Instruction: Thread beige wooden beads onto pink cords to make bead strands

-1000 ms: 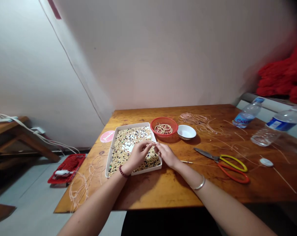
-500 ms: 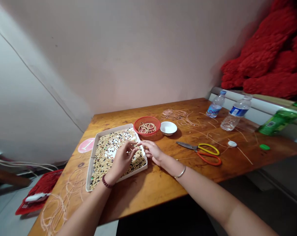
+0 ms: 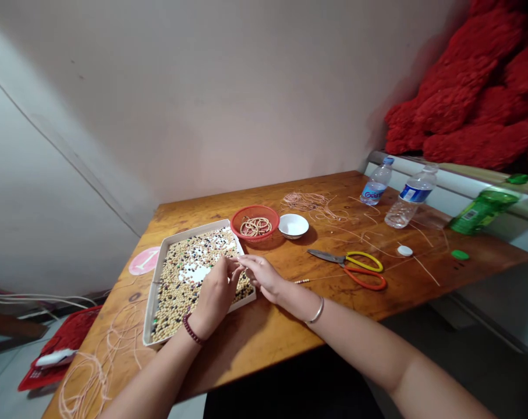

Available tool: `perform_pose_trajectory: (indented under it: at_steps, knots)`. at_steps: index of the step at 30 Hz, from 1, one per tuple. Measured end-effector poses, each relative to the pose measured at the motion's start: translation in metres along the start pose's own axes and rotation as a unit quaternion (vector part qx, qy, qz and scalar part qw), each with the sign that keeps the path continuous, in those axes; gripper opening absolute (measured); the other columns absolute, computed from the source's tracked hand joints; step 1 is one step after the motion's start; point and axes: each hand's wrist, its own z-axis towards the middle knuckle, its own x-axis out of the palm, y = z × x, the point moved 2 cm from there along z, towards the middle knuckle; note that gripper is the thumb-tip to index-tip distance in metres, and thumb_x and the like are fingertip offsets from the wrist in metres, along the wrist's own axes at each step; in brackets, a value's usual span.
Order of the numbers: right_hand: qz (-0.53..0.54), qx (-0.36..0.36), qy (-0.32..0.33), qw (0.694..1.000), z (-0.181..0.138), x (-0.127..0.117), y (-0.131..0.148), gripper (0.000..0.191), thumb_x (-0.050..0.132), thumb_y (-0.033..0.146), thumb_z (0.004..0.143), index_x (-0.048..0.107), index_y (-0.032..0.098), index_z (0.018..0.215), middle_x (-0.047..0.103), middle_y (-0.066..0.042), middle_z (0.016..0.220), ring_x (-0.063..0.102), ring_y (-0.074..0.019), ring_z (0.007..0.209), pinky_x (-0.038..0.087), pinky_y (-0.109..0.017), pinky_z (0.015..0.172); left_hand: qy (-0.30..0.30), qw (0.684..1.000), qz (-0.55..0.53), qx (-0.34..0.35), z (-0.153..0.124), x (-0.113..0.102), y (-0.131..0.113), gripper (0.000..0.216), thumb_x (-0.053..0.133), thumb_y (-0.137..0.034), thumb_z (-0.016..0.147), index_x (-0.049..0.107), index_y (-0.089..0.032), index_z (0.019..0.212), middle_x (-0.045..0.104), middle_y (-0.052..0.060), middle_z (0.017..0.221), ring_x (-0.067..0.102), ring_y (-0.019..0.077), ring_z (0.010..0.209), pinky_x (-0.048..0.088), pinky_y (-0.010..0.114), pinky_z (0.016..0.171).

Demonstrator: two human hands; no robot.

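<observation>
My left hand is over the right part of a shallow white tray of small tan, black and a few coloured beads. Its thumb and fingers are pinched together; anything between them is too small to make out. Fingertip to fingertip with it, my right hand is closed at the tray's right edge. A thin cord with several pale beads on it comes out from beneath my right wrist and runs right across the table. The cord's end at my fingers is hidden.
Behind the tray stand a red basket of beaded strands and a white bowl. Scissors lie to the right. Bottles, loose cords, a white cap and a pink number disc are around.
My left fingers have drawn together against the right fingertips. More beads on the cord now show beside my right wrist. The whole view has shifted slightly.
</observation>
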Motion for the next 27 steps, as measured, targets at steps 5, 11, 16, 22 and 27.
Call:
perform_pose_trajectory:
  at_steps: [5,11,16,22,27]
  knots:
    - [0.030,0.022,0.004,0.999,-0.002,-0.001,0.001,0.032,0.067,0.041,0.070,0.069,0.017,0.092,0.048,0.004,0.064,0.019,-0.0026,0.045,0.005,-0.021,0.042,0.013,0.999,0.041,0.001,-0.001,0.001,0.000,0.015,0.048,-0.027,0.091,0.037,-0.021,0.084,0.050,-0.001,0.073,0.048,0.0138,0.061,0.037,0.024,0.057]
    - [0.097,0.048,0.026,0.994,0.001,-0.007,0.004,0.033,0.070,0.039,0.067,0.067,0.016,0.091,0.031,0.009,0.057,0.014,-0.0023,0.043,0.005,-0.021,0.041,0.035,0.998,0.008,-0.047,0.000,0.002,0.004,0.016,0.050,-0.027,0.090,0.038,-0.021,0.083,0.049,-0.002,0.072,0.045,0.0122,0.058,0.034,0.024,0.055]
    - [0.096,0.040,0.020,0.994,0.007,-0.014,0.000,0.031,0.068,0.041,0.069,0.064,0.016,0.086,0.031,0.009,0.055,0.013,-0.0022,0.041,0.005,-0.021,0.040,0.038,0.998,-0.008,-0.050,0.001,0.002,0.006,0.014,0.051,-0.027,0.089,0.039,-0.021,0.084,0.050,-0.002,0.073,0.046,0.0126,0.060,0.033,0.024,0.056]
    - [0.106,0.021,-0.019,0.994,0.010,-0.018,0.004,0.022,0.062,0.036,0.070,0.054,0.016,0.074,0.045,0.007,0.061,0.012,-0.0016,0.040,0.004,-0.022,0.039,0.061,0.997,-0.012,-0.055,0.001,0.003,0.007,0.013,0.050,-0.026,0.089,0.040,-0.020,0.084,0.051,-0.001,0.073,0.046,0.0128,0.061,0.034,0.024,0.057]
    - [0.112,0.022,0.010,0.993,0.008,-0.020,0.013,0.021,0.056,0.038,0.075,0.047,0.019,0.074,0.050,0.007,0.064,0.011,-0.0034,0.040,0.005,-0.023,0.040,0.080,0.995,0.031,-0.042,0.000,0.000,0.003,0.010,0.050,-0.028,0.090,0.044,-0.020,0.087,0.054,0.000,0.077,0.050,0.0137,0.064,0.036,0.025,0.057]
